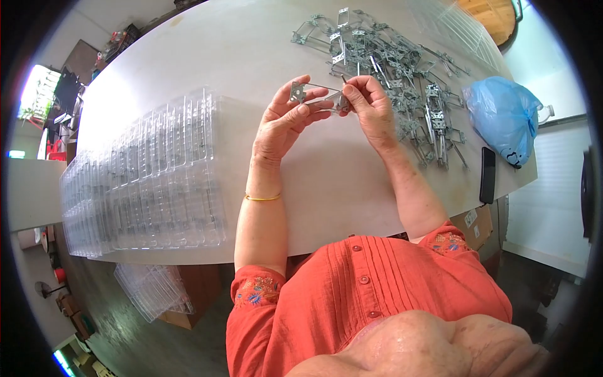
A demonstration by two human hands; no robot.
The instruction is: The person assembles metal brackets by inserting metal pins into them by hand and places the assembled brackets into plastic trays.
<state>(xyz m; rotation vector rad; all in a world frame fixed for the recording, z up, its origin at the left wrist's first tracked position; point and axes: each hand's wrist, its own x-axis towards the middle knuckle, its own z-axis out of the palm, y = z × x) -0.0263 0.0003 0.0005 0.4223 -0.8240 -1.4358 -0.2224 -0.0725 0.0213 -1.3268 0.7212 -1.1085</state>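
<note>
Above the middle of the table, both my hands hold one small metal bracket assembly point(297, 92), with flat plates at its ends and thin rods between them. My left hand point(284, 119) grips its left side between thumb and fingers. The fingers of my right hand point(372, 107) pinch its right end, where a short dark pin or rod tip point(343, 79) sticks up. What exactly my right fingertips press on is partly hidden. Right behind my right hand lies a large heap of similar metal assemblies point(402, 75).
Stacked clear plastic trays point(144, 176) cover the table's left side, with more clear trays point(458, 28) at the far right. A tied blue plastic bag point(502, 116) and a black phone point(487, 175) lie near the right edge. Below the table's left edge are more trays point(154, 289) by a cardboard box point(200, 295).
</note>
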